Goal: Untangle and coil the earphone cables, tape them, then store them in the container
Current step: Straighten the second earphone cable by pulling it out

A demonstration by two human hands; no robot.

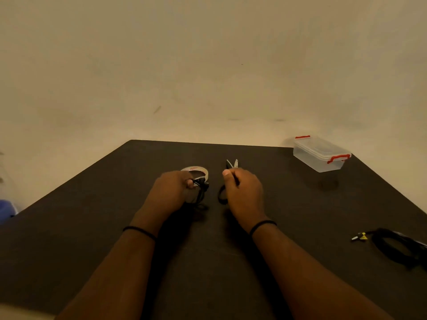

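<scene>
Head cam, only view: my left hand (172,188) is pinched shut on a small coiled bundle of black earphone cable (200,192), held just in front of the white roll of tape w/ red print (196,171), which lies flat on the dark matte table (92,227). My right hand (242,192), just right of the tape roll, is closed around the black handles of a pair of metal scissors (232,164); blades point away from me and stand a bit apart. I judge this is the taping step: coil is made, scissors ready, prob about to cut a strip. Next move calls for keeping the coil pinched so it doesn't spring loose, while getting a free tape end across the blades; can't tell from here if a strip is already pulled off the roll. Far right of the tape roll, at the back corner, sits the clear plastic box w/ red clip latches (321,153), lid on; something dark shows thru the lid, can't say what. Near right edge, well apart from the tape roll, lies a second black cable coil w/ yellow-marked plug (392,245), not yet stored.
</scene>
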